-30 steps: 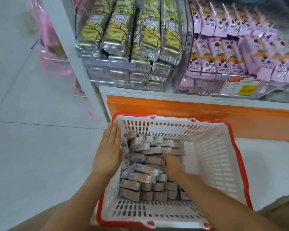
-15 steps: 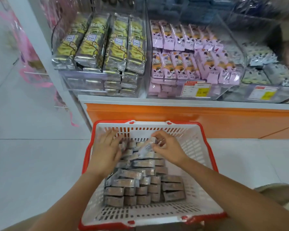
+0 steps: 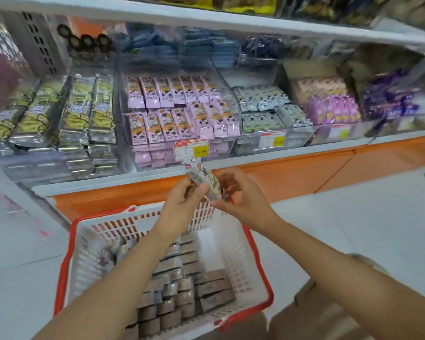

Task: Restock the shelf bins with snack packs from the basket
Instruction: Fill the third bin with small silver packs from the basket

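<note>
One snack pack (image 3: pixel 203 179) is held above the basket (image 3: pixel 231 256), clamped between the fingers of the left hand (image 3: pixel 182 204) and right hand (image 3: pixel 241 202). The carry step seems in hand; next it likely needs lifting over the clear front wall of the pink-pack bin (image 3: pixel 182 114) beyond the fingers, past its price tag (image 3: pixel 190 148). More packs (image 3: pixel 182 298) lie below.
</note>
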